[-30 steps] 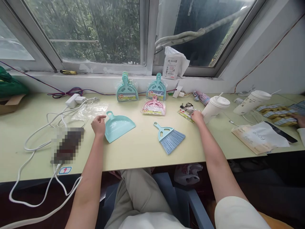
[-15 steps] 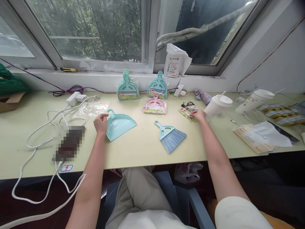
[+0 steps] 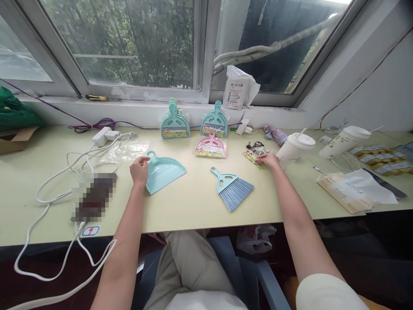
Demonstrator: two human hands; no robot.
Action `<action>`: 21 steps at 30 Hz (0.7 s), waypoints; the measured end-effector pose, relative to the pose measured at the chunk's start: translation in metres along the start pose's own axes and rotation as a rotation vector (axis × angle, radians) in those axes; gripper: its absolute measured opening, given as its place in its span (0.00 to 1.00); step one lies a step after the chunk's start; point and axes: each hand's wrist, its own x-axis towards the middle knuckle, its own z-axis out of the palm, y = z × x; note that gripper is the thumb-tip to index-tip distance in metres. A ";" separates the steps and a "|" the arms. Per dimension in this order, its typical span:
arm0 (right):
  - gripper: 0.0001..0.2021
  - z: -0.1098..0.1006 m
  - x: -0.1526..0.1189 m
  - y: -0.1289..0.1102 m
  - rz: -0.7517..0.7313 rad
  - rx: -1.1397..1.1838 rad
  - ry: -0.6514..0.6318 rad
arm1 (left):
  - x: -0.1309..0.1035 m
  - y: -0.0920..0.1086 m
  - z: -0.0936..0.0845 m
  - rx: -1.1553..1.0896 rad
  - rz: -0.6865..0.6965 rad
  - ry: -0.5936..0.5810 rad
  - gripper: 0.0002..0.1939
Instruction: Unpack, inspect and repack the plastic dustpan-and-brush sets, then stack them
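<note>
A light-blue dustpan [image 3: 165,172] lies on the table, its ring handle pointing to the window. My left hand [image 3: 139,171] is at its left edge, fingers curled together; I cannot tell whether they grip the rim. My right hand [image 3: 268,160] pinches the near end of a green and yellow cardboard label [image 3: 253,160], which lies beside a bunch of keys [image 3: 257,147]. Between my hands a small hand brush [image 3: 232,189] with a light-blue handle and grey-blue bristles lies flat, touched by neither hand.
Wrapped blue dustpan sets [image 3: 175,122] and a wrapped pink set [image 3: 211,146] stand at the back. Paper cups [image 3: 294,148] and a paper bag [image 3: 355,191] are at right. White cables [image 3: 41,185], a blurred dark device [image 3: 95,197] and clear plastic wrap [image 3: 127,150] lie at left.
The whole view has shifted slightly down with the camera. Both hands, the dustpan, the brush and the label keep nearly the same places on the table.
</note>
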 end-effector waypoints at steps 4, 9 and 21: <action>0.04 0.002 0.001 0.001 0.068 0.017 -0.050 | -0.001 0.001 -0.001 0.015 0.012 -0.010 0.15; 0.09 0.002 0.001 0.002 0.071 0.082 -0.102 | -0.001 0.001 0.000 0.016 0.016 -0.006 0.15; 0.15 0.008 -0.016 0.001 0.010 0.300 -0.136 | -0.026 0.054 0.004 -0.101 0.060 0.151 0.16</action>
